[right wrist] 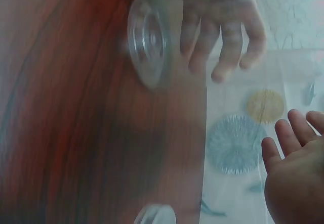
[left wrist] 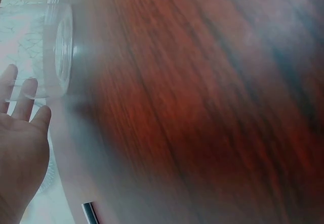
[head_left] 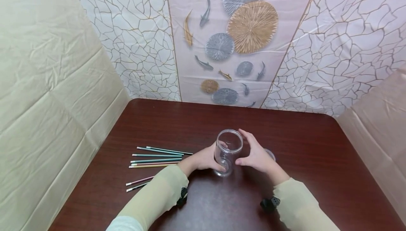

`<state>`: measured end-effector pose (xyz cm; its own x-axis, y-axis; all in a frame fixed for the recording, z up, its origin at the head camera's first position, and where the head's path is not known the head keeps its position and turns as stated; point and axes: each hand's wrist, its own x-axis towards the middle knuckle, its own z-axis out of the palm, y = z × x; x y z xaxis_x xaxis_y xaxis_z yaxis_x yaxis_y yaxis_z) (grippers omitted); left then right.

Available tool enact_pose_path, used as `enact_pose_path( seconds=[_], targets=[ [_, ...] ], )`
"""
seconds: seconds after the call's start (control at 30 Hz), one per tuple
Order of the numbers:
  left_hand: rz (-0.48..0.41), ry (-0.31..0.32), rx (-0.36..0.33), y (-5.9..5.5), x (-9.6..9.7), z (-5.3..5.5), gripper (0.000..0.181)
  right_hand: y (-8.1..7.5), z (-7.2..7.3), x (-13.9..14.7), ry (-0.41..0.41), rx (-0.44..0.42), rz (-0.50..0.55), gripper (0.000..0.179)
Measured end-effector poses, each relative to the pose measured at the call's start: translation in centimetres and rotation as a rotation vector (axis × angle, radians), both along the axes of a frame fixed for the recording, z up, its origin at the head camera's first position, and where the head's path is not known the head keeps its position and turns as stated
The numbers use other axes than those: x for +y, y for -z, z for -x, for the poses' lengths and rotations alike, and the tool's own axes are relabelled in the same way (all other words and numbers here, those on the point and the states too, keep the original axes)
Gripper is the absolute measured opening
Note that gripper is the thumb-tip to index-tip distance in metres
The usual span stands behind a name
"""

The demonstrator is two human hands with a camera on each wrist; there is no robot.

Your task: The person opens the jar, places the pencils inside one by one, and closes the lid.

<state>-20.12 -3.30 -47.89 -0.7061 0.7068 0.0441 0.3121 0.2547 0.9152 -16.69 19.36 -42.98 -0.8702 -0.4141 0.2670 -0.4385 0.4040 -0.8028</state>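
Note:
A clear plastic jar (head_left: pixel 226 150), without a lid on it, stands slightly tilted in the middle of the table in the head view. My left hand (head_left: pixel 203 157) grips its left side, thumb in front and fingers behind the clear wall. On the other side my right hand (head_left: pixel 257 156) is spread beside the jar, thumb and fingers apart and holding nothing. The right wrist view shows the jar's round base (right wrist: pixel 148 41) and the left hand's fingers (right wrist: pixel 228 47) around it. A clear round lid (head_left: pixel 270 154) lies behind my right hand, partly hidden by it.
Several pencils (head_left: pixel 157 160), mostly green with white erasers, lie on the dark wooden table (head_left: pixel 317 160) left of the jar. Two more pencils (head_left: pixel 138 181) lie nearer, partly under the left sleeve. Patterned cloth (head_left: pixel 219 76) hangs along the back edge.

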Motion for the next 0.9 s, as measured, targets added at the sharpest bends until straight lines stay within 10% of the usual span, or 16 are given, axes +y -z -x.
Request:
enact_pose_path(
  seconds=[0.3,0.9],
  targets=[
    [0.018,0.000,0.059,0.4,-0.3,0.0,0.100,-0.1,-0.9,-4.3,-0.040,-0.016,0.277,0.099],
    [0.136,-0.115,0.084,-0.1,-1.5,-0.7,0.095,-0.3,-1.4,-5.1,0.029,0.003,0.297,0.081]
  ],
)
